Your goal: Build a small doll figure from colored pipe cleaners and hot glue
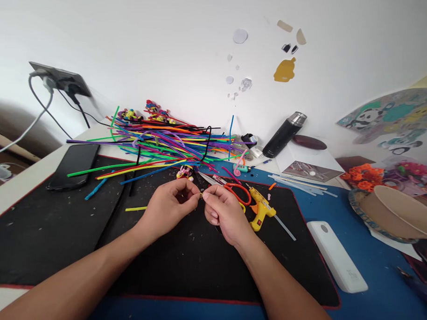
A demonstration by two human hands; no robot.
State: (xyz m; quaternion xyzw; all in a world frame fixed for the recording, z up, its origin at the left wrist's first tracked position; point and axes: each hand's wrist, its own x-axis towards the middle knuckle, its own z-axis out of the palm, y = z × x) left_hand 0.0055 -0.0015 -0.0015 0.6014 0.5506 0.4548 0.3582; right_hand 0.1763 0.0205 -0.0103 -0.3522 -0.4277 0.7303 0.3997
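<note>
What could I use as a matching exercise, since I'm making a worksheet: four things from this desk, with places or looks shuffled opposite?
1. Small yellow piece
2. Glue gun
3. Phone
4. Flask

A. Lying at the picture's left side
B. Black, with a silvery cap
C. At the fingertips of the left hand and right hand
D. With a glue stick jutting from its back

Pairs: 1-C, 2-D, 3-A, 4-B

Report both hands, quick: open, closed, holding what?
Left hand: closed, pinching a tiny yellowish piece.
Right hand: closed, pinching at the same piece.
</note>
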